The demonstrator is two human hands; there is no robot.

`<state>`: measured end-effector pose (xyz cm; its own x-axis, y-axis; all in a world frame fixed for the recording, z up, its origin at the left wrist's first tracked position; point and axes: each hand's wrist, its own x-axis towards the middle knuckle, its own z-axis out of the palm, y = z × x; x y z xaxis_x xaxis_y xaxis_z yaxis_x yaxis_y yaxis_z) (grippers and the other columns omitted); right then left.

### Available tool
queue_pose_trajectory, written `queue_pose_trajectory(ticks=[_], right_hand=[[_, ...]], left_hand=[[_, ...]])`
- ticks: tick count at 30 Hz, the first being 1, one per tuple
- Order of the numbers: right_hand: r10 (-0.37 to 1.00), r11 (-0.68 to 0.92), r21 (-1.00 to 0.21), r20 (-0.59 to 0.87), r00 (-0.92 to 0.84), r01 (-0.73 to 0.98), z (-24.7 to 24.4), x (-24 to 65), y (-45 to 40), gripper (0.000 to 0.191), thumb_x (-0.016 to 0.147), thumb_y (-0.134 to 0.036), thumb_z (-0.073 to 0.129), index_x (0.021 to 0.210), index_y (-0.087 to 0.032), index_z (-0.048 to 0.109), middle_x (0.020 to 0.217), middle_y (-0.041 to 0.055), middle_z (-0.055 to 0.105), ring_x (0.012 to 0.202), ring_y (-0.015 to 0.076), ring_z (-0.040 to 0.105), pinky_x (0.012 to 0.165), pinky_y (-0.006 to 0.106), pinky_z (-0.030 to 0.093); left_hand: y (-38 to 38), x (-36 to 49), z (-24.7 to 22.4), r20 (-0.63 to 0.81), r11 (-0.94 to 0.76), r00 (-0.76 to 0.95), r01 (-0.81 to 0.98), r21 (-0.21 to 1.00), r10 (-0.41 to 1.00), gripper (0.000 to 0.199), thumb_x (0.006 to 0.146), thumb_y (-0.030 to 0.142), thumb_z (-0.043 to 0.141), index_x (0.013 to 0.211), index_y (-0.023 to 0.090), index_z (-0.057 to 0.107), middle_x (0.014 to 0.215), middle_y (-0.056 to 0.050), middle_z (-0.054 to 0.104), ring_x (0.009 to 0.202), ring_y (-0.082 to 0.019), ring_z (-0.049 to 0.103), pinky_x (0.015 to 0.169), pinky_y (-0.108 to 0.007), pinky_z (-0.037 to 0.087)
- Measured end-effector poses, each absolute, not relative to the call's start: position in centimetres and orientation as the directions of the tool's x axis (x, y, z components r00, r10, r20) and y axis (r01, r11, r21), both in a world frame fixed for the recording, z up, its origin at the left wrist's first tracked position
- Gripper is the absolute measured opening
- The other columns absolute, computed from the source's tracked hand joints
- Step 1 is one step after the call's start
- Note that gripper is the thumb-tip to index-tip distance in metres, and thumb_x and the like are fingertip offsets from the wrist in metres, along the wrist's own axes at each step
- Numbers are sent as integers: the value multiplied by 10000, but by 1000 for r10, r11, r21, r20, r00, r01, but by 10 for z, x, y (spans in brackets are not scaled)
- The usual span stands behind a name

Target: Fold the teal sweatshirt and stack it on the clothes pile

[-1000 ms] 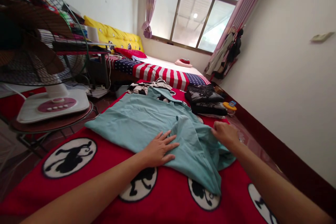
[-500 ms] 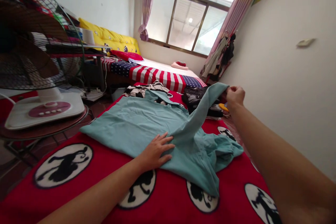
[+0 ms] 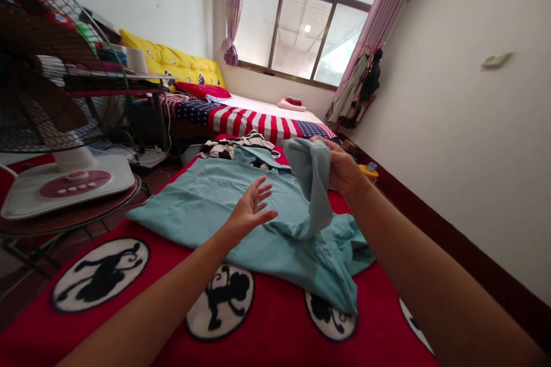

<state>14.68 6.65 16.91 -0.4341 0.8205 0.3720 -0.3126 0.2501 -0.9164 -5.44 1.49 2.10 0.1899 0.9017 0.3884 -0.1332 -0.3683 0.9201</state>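
A light teal shirt (image 3: 206,195) with a collar at its far end lies spread on a red blanket (image 3: 275,321) printed with black monkeys in white circles. My right hand (image 3: 342,166) grips one sleeve (image 3: 318,189) and holds it up above the shirt, where it hangs in a folded loop. Just over the middle of the shirt is my left hand (image 3: 252,209), fingers spread, holding nothing. Bunched cloth (image 3: 348,241) of the same shirt lies below my right forearm, which partly hides it.
A fan (image 3: 81,178) stands on a round stool (image 3: 116,206) at the left. Beyond the shirt lies black-and-white patterned cloth (image 3: 210,148). A bed with a flag-pattern cover (image 3: 249,122) is under the window. Clothes (image 3: 355,89) hang at the back right.
My right hand has swung the sleeve leftward and inward over the shirt. My left hand has lifted off the fabric and moved slightly up. The view has shifted a little.
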Motion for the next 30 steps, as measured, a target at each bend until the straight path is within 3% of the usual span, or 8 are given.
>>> queue_pose_trajectory(ticks=[4, 7, 10, 15, 19, 23, 27, 30], right_hand=[[697, 240, -955, 296, -653, -177, 156, 118, 42, 197, 732, -322, 740, 779, -194, 598, 1043, 34, 676, 844, 153, 638, 669, 244, 522], [723, 372, -923, 351, -595, -93, 150, 105, 32, 226, 758, -370, 715, 738, -181, 593, 1208, 56, 611, 992, 183, 612, 689, 237, 502], [788, 443, -896, 397, -471, -16, 140, 113, 27, 178, 778, -352, 664, 845, -193, 617, 1269, 63, 580, 899, 160, 620, 615, 231, 486], [792, 468, -837, 256, -554, 282, 105, 171, 12, 362, 668, -88, 548, 996, -219, 630, 1264, 47, 616, 1161, 241, 566, 1004, 450, 414], [743, 543, -618, 38, -668, 569, 67, 211, -11, 649, 597, -40, 507, 1201, -261, 598, 1403, 49, 516, 1311, 251, 455, 1098, 458, 330], [756, 597, -449, 37, -653, 665, 32, 213, -32, 769, 601, -44, 578, 1328, -287, 525, 1514, 80, 370, 1394, 282, 331, 1110, 502, 306], [748, 641, -428, 159, -645, 637, 9, 203, -41, 377, 773, -84, 542, 1066, -273, 684, 1467, 46, 449, 1407, 270, 310, 1131, 556, 238], [783, 601, -559, 269, -561, 571, 1, 203, -42, 211, 880, -185, 497, 904, -239, 699, 1342, 63, 581, 1332, 240, 438, 1111, 504, 313]], left_hand=[[0, -56, 63, 425, -336, 296, -306, 890, 855, 927, 620, 368, 839, 1411, 299, 362, 1336, -108, 544, 1161, -287, 576, 911, -392, 500], [-11, -61, 75, 381, -287, 258, -335, 897, 888, 839, 590, 300, 853, 1331, 260, 461, 1053, -41, 668, 840, -181, 657, 672, -255, 527], [-19, -73, 75, 320, -281, 80, -317, 906, 944, 619, 535, 267, 861, 1097, 190, 613, 755, 19, 664, 573, -109, 574, 492, -192, 435], [-32, -112, 74, 273, -300, -153, -195, 934, 950, 342, 566, 320, 804, 825, 160, 648, 644, 15, 645, 542, -131, 561, 514, -231, 449], [-35, -145, 72, 260, -276, -249, -28, 961, 933, 269, 612, 411, 710, 733, 181, 641, 682, -17, 646, 581, -165, 581, 526, -262, 468], [-37, -162, 74, 443, -427, -78, 163, 889, 893, 165, 578, 364, 704, 621, 208, 674, 655, -17, 620, 629, -177, 576, 585, -262, 467], [-59, -160, 93, 487, -537, 230, 303, 787, 843, 109, 680, 343, 680, 717, 275, 757, 684, -18, 635, 618, -168, 576, 566, -236, 433], [-87, -154, 112, 438, -559, 362, 383, 735, 823, 157, 734, 382, 625, 718, 308, 763, 622, -19, 594, 551, -160, 550, 532, -243, 414]])
